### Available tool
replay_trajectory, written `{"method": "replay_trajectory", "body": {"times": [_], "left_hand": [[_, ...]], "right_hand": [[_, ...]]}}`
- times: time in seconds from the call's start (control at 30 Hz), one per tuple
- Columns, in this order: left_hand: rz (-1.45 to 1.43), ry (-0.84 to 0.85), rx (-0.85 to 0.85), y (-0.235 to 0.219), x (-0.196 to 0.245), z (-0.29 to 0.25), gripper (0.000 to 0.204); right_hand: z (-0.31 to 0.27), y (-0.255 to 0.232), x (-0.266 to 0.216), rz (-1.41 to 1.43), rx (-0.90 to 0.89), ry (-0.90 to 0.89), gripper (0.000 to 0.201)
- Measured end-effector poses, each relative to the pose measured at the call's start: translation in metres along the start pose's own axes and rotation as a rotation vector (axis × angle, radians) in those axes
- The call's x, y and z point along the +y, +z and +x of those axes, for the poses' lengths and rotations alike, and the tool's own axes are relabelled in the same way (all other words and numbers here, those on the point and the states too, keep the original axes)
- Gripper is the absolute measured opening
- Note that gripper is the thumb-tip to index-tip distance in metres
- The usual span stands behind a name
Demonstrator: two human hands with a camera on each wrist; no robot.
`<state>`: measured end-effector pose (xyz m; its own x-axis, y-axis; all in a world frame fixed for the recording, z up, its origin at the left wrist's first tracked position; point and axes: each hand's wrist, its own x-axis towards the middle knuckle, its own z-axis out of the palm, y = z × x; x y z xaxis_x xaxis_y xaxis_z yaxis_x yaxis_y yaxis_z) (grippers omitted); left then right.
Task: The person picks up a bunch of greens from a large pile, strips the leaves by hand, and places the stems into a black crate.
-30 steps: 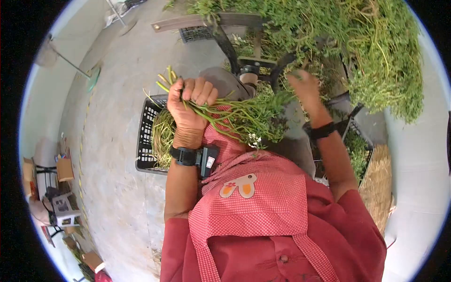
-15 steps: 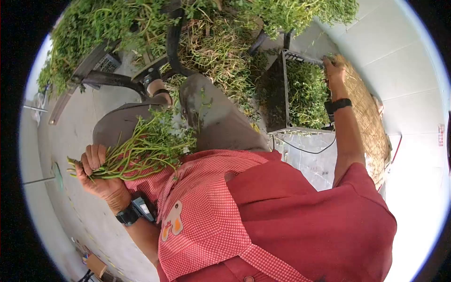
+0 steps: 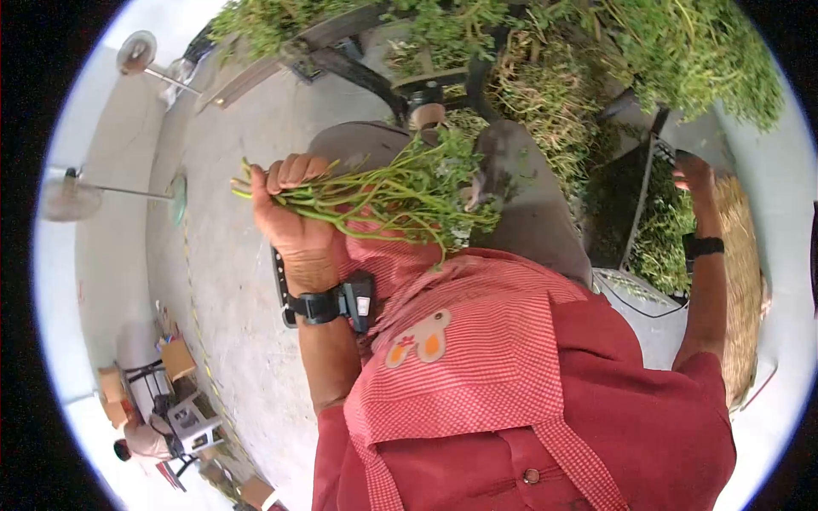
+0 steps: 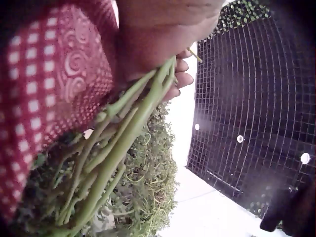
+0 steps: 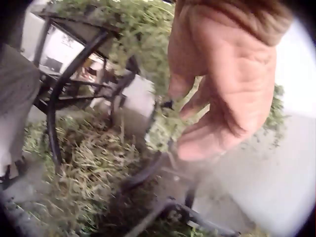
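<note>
My left hand (image 3: pixel 294 204) grips a bunch of leafy green stems (image 3: pixel 383 200) near their cut ends, over my lap. The leafy tops point right, across my knees. In the left wrist view the thick stems (image 4: pixel 128 133) come down out of the curled hand (image 4: pixel 168 29). Off to the right, my right hand (image 3: pixel 694 175) is by a black crate (image 3: pixel 639 204) with greens inside. In the right wrist view that hand (image 5: pixel 222 89) has loosely bent fingers, thumb apart from them, and greenery shows blurred behind the fingertips.
Piles of leafy stems (image 3: pixel 690 60) hang over a dark-framed table (image 3: pixel 341 30) ahead. Loose stems (image 3: pixel 545 94) heap on the floor beneath it. A woven straw mat (image 3: pixel 737 281) stands beside the crate at right. Two fans (image 3: pixel 72 200) stand at left, with a person (image 3: pixel 149 439) seated further back.
The right hand went from before the table to the crate's far edge, now slightly back above its near side. The left hand keeps its stems. The head view swung right, then partly back.
</note>
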<state>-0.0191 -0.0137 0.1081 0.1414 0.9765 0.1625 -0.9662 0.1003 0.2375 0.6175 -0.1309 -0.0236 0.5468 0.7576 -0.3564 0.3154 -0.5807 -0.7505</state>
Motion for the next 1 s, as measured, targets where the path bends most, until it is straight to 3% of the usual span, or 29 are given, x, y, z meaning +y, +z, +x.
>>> {"method": "replay_trajectory", "body": {"times": [0.03, 0.1, 0.17, 0.23, 0.3, 0.4, 0.47, 0.53, 0.57, 0.6, 0.67, 0.7, 0.73, 0.8, 0.83, 0.9, 0.93, 1.0], "left_hand": [[0.011, 0.014, -0.008, -0.002, -0.002, 0.0, 0.038], [0.055, 0.058, 0.076, 0.001, 0.0, 0.001, 0.041], [0.113, 0.112, 0.095, 0.0, 0.003, -0.001, 0.041], [0.172, 0.161, 0.165, -0.005, 0.007, -0.005, 0.043], [0.159, 0.168, 0.141, -0.008, 0.006, -0.006, 0.043], [0.111, 0.157, 0.13, -0.01, 0.005, -0.007, 0.045], [0.036, 0.153, 0.174, -0.005, 0.001, -0.009, 0.046], [0.051, 0.148, 0.173, -0.009, 0.001, -0.01, 0.046], [0.036, 0.175, 0.251, -0.007, -0.002, -0.01, 0.045], [0.019, 0.201, 0.328, -0.005, -0.003, -0.01, 0.044], [-0.015, 0.178, 0.296, 0.002, -0.002, -0.011, 0.041], [-0.095, 0.149, 0.319, 0.013, -0.004, -0.012, 0.039], [-0.174, 0.116, 0.344, 0.022, -0.006, -0.014, 0.036], [-0.139, 0.101, 0.326, 0.026, -0.01, -0.015, 0.026], [-0.129, 0.081, 0.302, 0.027, -0.011, -0.015, 0.022], [-0.009, 0.05, 0.175, 0.022, -0.012, -0.014, 0.018], [-0.013, 0.057, 0.169, 0.019, -0.012, -0.013, 0.018], [-0.076, 0.089, 0.235, 0.013, -0.01, -0.011, 0.021]], "right_hand": [[0.008, 0.036, -0.061, -0.054, 0.002, -0.122, 0.036], [-0.003, 0.082, -0.084, 0.154, -0.169, -0.391, 0.035], [-0.025, 0.13, -0.119, 0.461, -0.339, -0.474, 0.039], [-0.119, 0.165, -0.208, 0.009, -0.219, -0.83, 0.053], [-0.174, 0.186, -0.253, -0.184, -0.161, -1.242, 0.07], [-0.239, 0.233, -0.286, -0.273, -0.297, -1.386, 0.082], [-0.25, 0.266, -0.292, -0.252, -0.351, -1.435, 0.082], [-0.25, 0.297, -0.291, -0.25, -0.212, -1.527, 0.083], [-0.244, 0.306, -0.294, -0.313, -0.092, -1.575, 0.074], [-0.238, 0.309, -0.298, -0.318, -0.092, -1.583, 0.074], [-0.223, 0.307, -0.306, -0.326, -0.532, -1.202, 0.056], [-0.206, 0.313, -0.304, -0.172, -0.466, -1.439, 0.037], [-0.203, 0.308, -0.311, -0.181, -0.471, -1.442, 0.037], [-0.202, 0.293, -0.326, 0.05, -1.201, -0.798, 0.032], [-0.196, 0.293, -0.327, 0.061, -1.294, -0.665, 0.037], [-0.193, 0.295, -0.33, 0.102, -1.345, -0.585, 0.038], [-0.192, 0.297, -0.331, 0.156, -1.397, -0.494, 0.039], [-0.177, 0.315, -0.324, 0.157, -1.413, -0.488, 0.039]]}}
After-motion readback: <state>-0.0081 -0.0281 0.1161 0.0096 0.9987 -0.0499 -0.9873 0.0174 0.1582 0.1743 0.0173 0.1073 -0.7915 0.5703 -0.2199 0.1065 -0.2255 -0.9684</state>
